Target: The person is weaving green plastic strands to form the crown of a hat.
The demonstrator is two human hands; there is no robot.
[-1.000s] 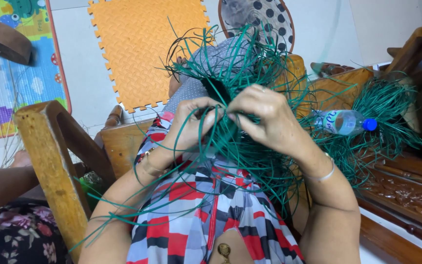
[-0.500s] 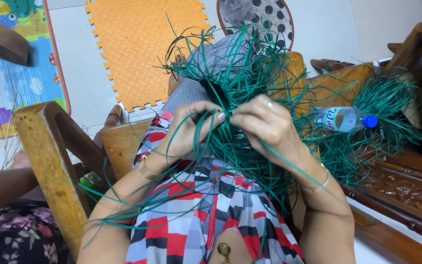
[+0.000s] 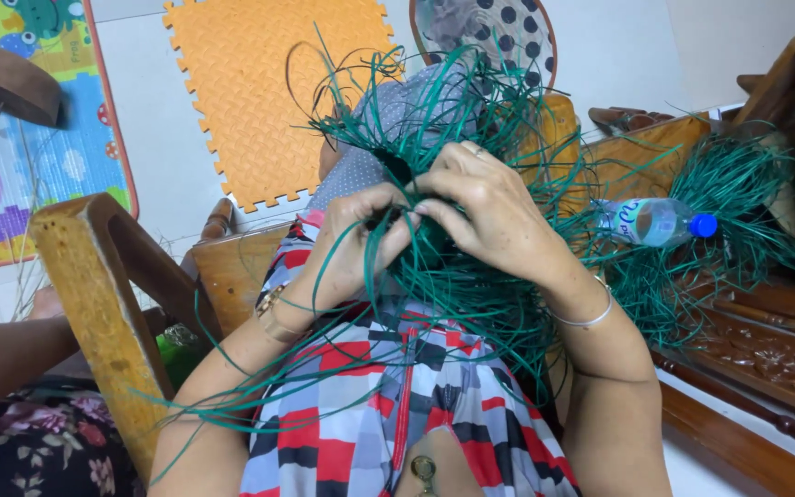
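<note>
Green strands (image 3: 471, 276) were pinched by both the left hand (image 3: 356, 244) and right hand (image 3: 499, 216); loose ends crowded close; tangling or slipping seemed likely.

strands (image 3: 471, 294): dark green | mat (image 3: 278, 92): orange | dress (image 3: 360, 414): red-grey-black checks | bottle cap (image 3: 703, 225): blue

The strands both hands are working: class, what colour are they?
Dark green strands, clearest in the head view.

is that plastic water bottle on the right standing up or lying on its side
Lying on its side. The clear bottle rests lengthwise among the green strands, its blue cap pointing right rather than up.
</note>
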